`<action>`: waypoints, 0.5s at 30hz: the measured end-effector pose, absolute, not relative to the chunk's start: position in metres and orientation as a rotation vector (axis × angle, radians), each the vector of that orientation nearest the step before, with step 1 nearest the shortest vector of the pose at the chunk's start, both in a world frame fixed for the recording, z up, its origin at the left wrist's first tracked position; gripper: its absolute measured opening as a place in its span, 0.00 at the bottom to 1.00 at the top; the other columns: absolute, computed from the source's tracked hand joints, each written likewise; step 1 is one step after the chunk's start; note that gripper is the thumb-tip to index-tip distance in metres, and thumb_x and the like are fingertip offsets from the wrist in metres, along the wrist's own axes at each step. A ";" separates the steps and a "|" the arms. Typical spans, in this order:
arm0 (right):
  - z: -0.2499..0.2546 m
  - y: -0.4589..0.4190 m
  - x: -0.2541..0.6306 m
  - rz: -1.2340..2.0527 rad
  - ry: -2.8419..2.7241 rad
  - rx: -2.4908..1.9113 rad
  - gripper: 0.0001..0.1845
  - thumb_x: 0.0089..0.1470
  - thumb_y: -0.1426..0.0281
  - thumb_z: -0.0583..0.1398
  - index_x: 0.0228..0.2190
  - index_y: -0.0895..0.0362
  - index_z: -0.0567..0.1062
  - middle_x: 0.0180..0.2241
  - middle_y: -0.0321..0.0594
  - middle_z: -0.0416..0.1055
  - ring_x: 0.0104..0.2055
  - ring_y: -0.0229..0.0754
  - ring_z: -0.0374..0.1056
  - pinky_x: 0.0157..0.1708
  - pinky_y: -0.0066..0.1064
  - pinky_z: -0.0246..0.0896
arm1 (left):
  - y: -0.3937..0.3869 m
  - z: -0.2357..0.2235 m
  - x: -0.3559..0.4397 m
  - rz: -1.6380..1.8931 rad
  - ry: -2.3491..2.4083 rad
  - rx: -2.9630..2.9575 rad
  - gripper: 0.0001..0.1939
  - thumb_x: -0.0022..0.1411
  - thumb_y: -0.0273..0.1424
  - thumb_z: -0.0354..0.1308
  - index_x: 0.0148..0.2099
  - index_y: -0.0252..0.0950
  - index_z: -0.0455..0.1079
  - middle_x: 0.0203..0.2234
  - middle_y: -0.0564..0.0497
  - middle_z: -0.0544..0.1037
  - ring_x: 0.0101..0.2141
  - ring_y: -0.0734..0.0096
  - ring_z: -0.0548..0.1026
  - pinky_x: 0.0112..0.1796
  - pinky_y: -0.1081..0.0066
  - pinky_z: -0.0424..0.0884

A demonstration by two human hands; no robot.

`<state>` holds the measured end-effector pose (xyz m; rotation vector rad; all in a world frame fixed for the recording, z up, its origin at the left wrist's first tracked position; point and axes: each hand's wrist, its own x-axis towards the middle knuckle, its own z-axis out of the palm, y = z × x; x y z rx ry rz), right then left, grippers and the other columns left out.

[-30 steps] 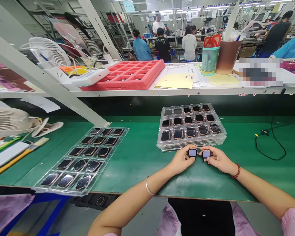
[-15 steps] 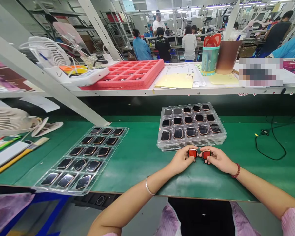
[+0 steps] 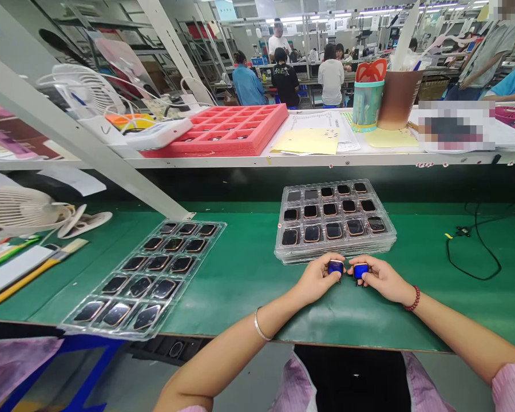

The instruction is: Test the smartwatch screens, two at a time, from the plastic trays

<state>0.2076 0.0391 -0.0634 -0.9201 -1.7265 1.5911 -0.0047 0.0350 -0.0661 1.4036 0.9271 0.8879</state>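
My left hand [image 3: 320,278] is closed on a smartwatch [image 3: 335,266] whose square screen glows blue. A second smartwatch [image 3: 360,270], also lit blue, is gripped in my right hand [image 3: 380,278]. Both are held side by side, screens facing me, over the green bench, just in front of a stack of clear plastic trays [image 3: 335,249]. Dark-screened watch bodies fill most pockets of the top tray; two pockets at its back left look different, greyish. To the left lies another clear tray [image 3: 142,312] with dark square watch bodies in its pockets.
A pink foam tray [image 3: 223,150] with compartments, papers and two cups sit on the raised shelf. A slanted white post [image 3: 124,171] meets the bench. A white fan [image 3: 17,209] and a brush [image 3: 38,273] lie left. A black cable [image 3: 472,277] lies right. Several people are behind.
Both watch screens have switched from red to blue. My hands keep almost the same place and grip. At the far right in the background, a standing person has come into view.
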 end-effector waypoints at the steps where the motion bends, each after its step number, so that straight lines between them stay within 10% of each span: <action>1: -0.064 0.039 0.208 1.588 -1.731 -0.912 0.17 0.53 0.74 0.54 0.47 0.56 0.66 0.40 0.43 0.72 0.32 0.37 0.68 0.33 0.31 0.66 | 0.035 -0.066 -0.005 0.889 0.919 1.400 0.17 0.53 0.25 0.55 0.46 0.34 0.65 0.31 0.49 0.73 0.29 0.74 0.70 0.34 0.71 0.68; 15: -0.065 0.041 0.209 1.691 -1.648 -0.888 0.14 0.58 0.65 0.54 0.42 0.58 0.72 0.35 0.43 0.74 0.32 0.37 0.69 0.32 0.30 0.69 | 0.034 -0.065 -0.004 0.866 0.878 1.332 0.14 0.55 0.36 0.58 0.40 0.31 0.67 0.27 0.49 0.73 0.26 0.74 0.70 0.28 0.73 0.69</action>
